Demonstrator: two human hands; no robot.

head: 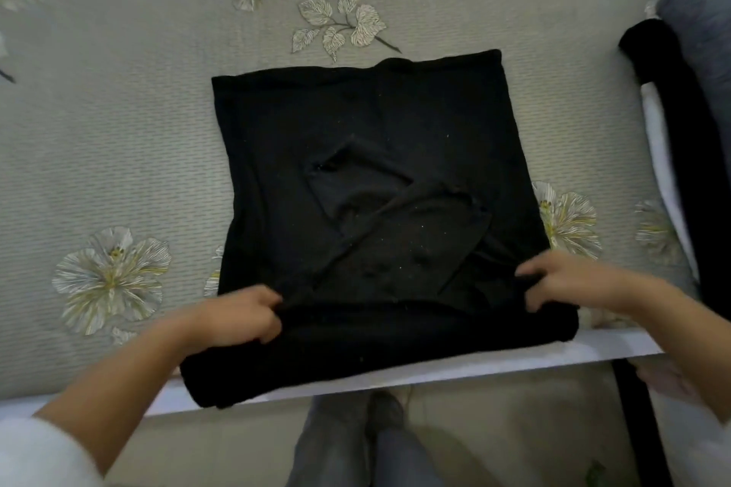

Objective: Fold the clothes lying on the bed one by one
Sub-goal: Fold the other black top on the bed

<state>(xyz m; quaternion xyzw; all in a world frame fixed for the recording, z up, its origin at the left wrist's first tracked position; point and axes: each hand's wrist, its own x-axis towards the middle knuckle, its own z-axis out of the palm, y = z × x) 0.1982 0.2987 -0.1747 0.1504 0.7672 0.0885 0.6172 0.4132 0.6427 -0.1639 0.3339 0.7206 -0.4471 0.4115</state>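
A black garment (368, 154) lies spread on the bed, its two sleeves folded in and crossed over the middle. Its near edge is rolled up in a thick fold that hangs slightly over the bed's front edge. My left hand (237, 314) grips this rolled edge at the left, fingers curled into the cloth. My right hand (569, 279) grips the same edge at the right, thumb under and fingers over the fabric.
The bed (118, 130) has a grey-green cover printed with pale flowers. At the right lie a black cloth (672, 111), a white one (660, 154) and a grey-blue bundle (704, 32). The bed's white front edge (494, 362) runs below the garment; my legs stand below.
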